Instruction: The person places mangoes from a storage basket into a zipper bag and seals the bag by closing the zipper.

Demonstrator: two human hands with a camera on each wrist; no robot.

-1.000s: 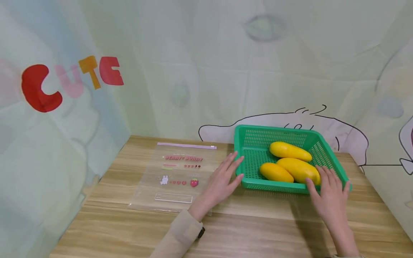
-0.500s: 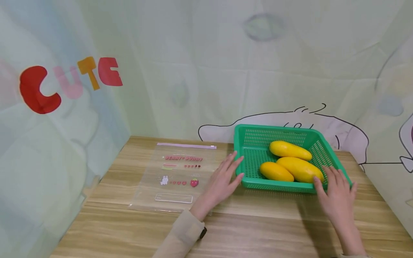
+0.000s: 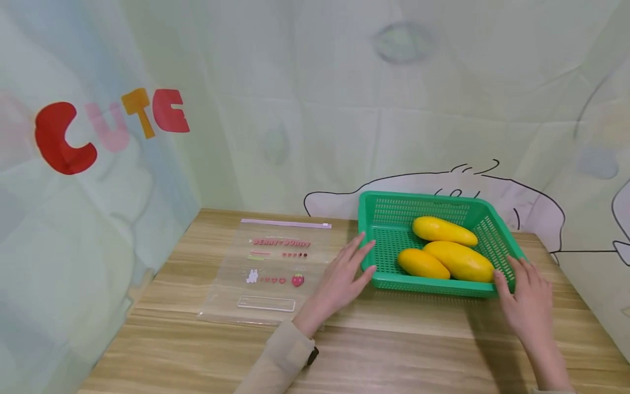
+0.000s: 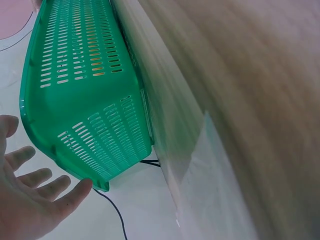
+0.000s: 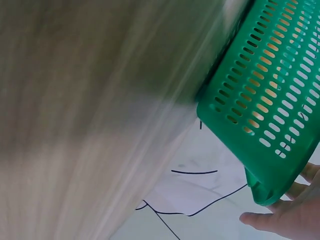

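A green plastic basket stands on the table with three yellow mangoes lying in its middle and right part. My left hand is at the basket's left rim, its fingers spread and fairly straight. In the left wrist view, one fingertip of the left hand is at the rim corner. At the front right corner is my right hand, with relaxed fingers over the rim. The right wrist view shows the right hand partly hidden behind that corner. Neither hand holds a mango.
A clear zip bag with a pale purple slider strip lies flat on the wooden table, left of the basket and partly behind the left hand. Printed cloth walls close in the table at the back and sides.
My right hand has moved right along the basket's front rim, from beside the large front mango to the corner. The left hand, basket and mangoes have stayed nearly in place.
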